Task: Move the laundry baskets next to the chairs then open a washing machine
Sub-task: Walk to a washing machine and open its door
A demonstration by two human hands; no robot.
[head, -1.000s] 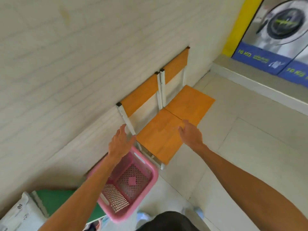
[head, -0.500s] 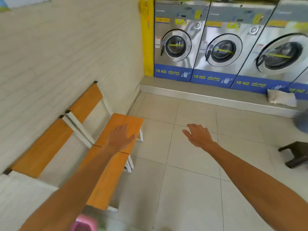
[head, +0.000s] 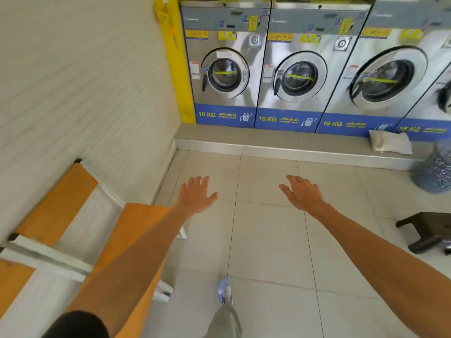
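A row of steel washing machines stands on a raised step ahead, all doors shut: a 10 KG machine [head: 224, 69] at the left, a second 10 KG machine [head: 296, 76] beside it, and a 15 KG machine [head: 380, 79] further right. Orange-seated chairs [head: 136, 230] line the left wall. My left hand [head: 196, 195] and my right hand [head: 302, 193] are stretched forward over the tiled floor, fingers apart, holding nothing, well short of the machines. No laundry basket is in view.
A white bag [head: 390, 142] lies on the raised step [head: 244, 142]. A blue perforated bin [head: 436, 172] and a dark low stool [head: 432, 230] stand at the right. A yellow pillar [head: 179, 69] marks the corner. My foot [head: 224, 291] is on the tiles.
The view has swung up and right from the pink basket and chairs to the washing machines. Both hands stay outstretched and empty; the basket has left the frame.
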